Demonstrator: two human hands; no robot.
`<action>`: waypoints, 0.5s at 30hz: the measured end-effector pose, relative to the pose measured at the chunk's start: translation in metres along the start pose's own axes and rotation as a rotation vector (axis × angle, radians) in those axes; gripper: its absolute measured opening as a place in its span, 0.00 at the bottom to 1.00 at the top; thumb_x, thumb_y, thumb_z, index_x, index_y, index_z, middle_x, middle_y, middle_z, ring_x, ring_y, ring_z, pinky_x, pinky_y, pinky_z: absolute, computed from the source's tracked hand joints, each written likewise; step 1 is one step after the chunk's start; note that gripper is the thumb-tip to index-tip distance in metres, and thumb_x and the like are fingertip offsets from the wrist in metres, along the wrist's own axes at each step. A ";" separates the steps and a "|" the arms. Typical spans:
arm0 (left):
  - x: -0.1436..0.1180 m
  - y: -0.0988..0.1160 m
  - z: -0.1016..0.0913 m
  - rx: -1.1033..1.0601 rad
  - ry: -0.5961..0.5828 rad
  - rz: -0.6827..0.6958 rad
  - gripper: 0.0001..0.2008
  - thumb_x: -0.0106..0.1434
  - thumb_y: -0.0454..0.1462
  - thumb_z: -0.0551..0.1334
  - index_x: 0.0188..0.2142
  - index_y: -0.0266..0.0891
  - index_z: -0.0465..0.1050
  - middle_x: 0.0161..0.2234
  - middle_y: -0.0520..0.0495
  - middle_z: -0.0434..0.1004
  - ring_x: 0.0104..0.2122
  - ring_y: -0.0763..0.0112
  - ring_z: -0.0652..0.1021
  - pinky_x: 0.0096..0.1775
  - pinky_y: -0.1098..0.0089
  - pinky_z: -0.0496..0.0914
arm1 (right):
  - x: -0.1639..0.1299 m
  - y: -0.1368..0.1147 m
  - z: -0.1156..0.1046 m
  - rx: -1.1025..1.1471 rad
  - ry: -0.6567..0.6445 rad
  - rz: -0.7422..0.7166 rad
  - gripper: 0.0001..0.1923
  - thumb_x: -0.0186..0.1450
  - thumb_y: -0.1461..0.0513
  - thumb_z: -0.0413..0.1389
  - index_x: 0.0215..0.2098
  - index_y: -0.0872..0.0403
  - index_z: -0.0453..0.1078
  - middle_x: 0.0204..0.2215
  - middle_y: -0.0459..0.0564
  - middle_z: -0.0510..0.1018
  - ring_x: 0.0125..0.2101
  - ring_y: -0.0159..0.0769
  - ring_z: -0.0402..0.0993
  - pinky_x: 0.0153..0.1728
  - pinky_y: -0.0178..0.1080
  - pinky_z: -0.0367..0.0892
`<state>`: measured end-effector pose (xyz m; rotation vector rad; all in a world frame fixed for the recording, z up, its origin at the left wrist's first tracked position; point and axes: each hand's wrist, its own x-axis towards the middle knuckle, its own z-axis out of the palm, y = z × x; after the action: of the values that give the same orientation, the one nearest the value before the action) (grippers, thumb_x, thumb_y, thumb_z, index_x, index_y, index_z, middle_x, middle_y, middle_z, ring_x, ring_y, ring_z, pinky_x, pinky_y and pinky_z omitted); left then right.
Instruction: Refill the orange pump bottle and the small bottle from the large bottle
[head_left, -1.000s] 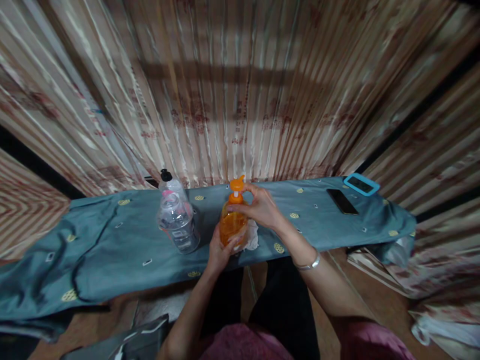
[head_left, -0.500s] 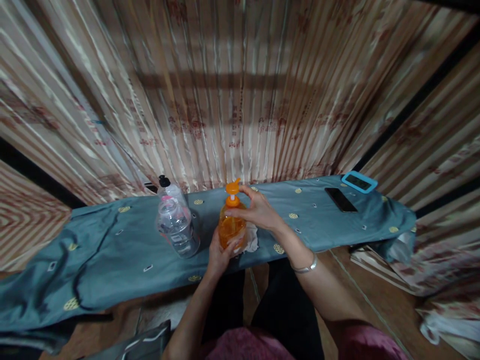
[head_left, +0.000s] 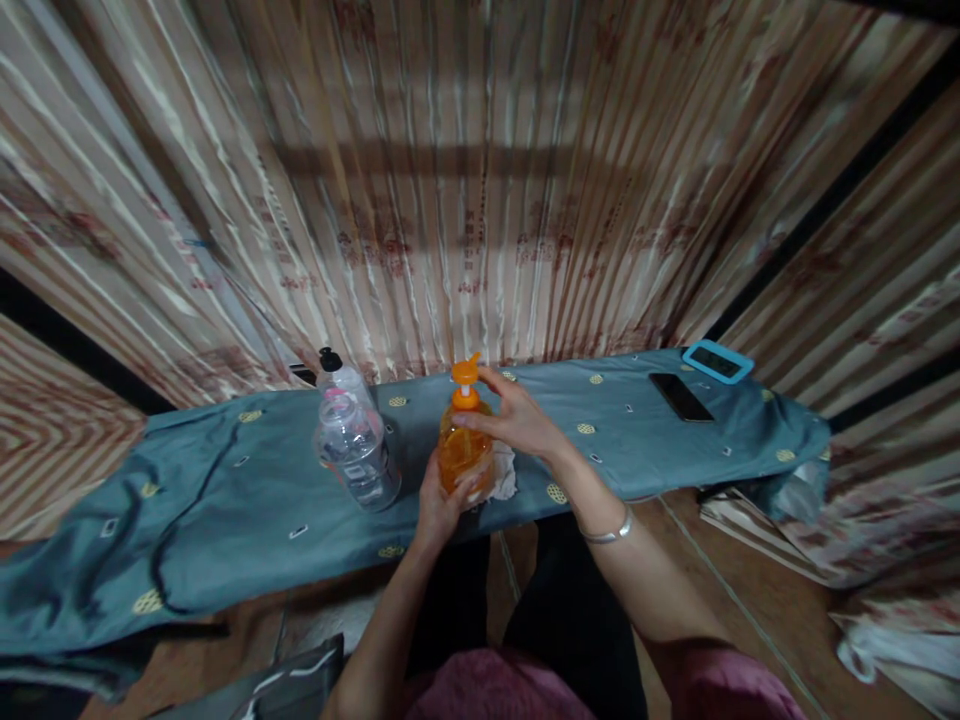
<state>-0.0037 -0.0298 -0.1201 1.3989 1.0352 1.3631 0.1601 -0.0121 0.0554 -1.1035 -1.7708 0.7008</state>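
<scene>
Both hands on the orange pump bottle (head_left: 465, 450), upright at the near edge of the cloth-covered table (head_left: 225, 510).

Left hand (head_left: 442, 500) wraps the base to steady it; right hand (head_left: 517, 420) closes on the neck under the pump head. White rag (head_left: 504, 472) beneath, probably for drips. Count: 2 bottles (1 clear bottle (head_left: 352, 450)), 2 phones (head_left: 681, 397), one blue-cased.

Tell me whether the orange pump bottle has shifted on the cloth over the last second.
No. The orange pump bottle stands at the same spot beside the clear bottle, with the left hand at its base and the right hand at its neck.
</scene>
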 end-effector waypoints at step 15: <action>-0.001 -0.009 0.002 -0.047 -0.007 -0.017 0.39 0.59 0.53 0.74 0.64 0.41 0.67 0.61 0.36 0.80 0.60 0.46 0.81 0.63 0.47 0.75 | -0.014 0.004 0.030 -0.070 0.273 0.004 0.21 0.67 0.49 0.68 0.49 0.55 0.78 0.57 0.59 0.80 0.65 0.51 0.71 0.68 0.60 0.61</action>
<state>-0.0012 -0.0290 -0.1288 1.3558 1.0022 1.3609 0.1371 -0.0226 0.0339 -1.1901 -1.5697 0.4680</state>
